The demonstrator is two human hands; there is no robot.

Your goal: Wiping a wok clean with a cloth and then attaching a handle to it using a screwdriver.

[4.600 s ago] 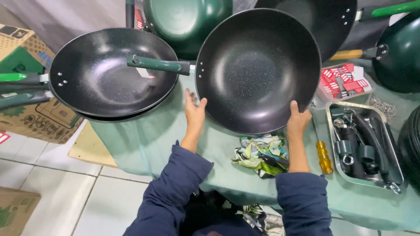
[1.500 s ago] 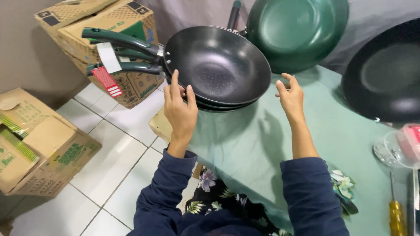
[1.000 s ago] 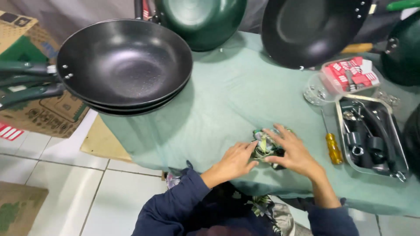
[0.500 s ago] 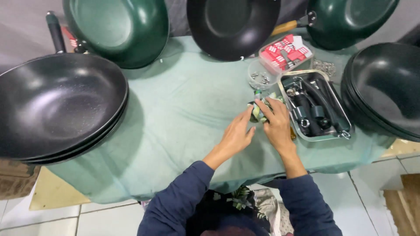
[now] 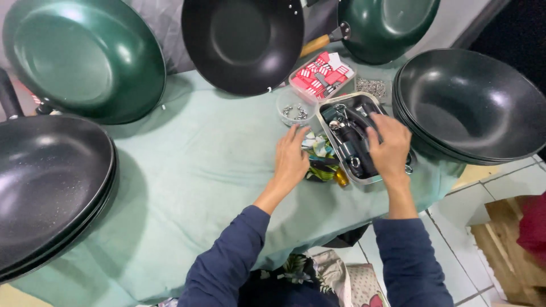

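In the head view the right hand [image 5: 389, 149] reaches, fingers spread and gripping nothing, into the metal tray [image 5: 324, 119] of dark handles while the left hand [image 5: 291, 161] lies flat on a patterned cloth [image 5: 319, 162]; tugging one could tip the tray off the table edge.

We see a shallow metal tray [image 5: 329, 126] near the table's [image 5: 187, 170] front edge, toward its right end, lying flat with one corner turned to that edge. It is rectangular with rounded corners and a pale, shiny rim. Inside lies a heap of dark handles [image 5: 355, 142] with small metal fittings, mostly lengthwise along the tray. Touching the tray's left side lies a crumpled cloth [image 5: 318, 156], patterned in green, yellow and white, bunched flat on the table. Just beside its lower right end, against the tray's front rim, a small amber piece [image 5: 340, 179] shows; we cannot tell what it is.
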